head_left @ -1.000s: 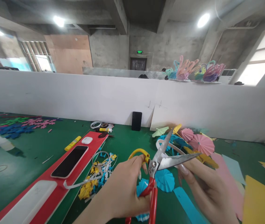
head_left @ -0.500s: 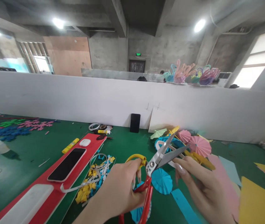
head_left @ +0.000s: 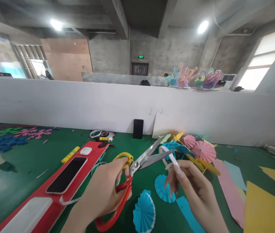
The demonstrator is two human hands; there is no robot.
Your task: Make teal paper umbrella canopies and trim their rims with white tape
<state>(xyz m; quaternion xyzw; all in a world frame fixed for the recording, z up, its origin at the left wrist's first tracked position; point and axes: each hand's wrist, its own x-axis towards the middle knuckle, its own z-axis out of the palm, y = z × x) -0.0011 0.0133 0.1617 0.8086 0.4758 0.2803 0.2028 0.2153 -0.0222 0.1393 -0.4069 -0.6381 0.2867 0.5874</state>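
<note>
Scissors (head_left: 137, 164) with red and yellow handles sit in my left hand (head_left: 103, 191), fingers closed around the handles, above the green table (head_left: 30, 161). The blades stand a little apart. My right hand (head_left: 195, 191) pinches a white strip (head_left: 172, 158) just beside the blade tips. A blue paper fan (head_left: 144, 212) lies below on the table.

The left hand (head_left: 103, 191) comes up from the bottom edge, with its back facing up. Its fingers are curled tight around the handles of the scissors (head_left: 141, 160). The right hand (head_left: 195, 191) is just beside it, palm turned toward the left hand. Its thumb and first finger pinch a thin white strip (head_left: 168, 154). Its other fingers bend loosely underneath.
</note>
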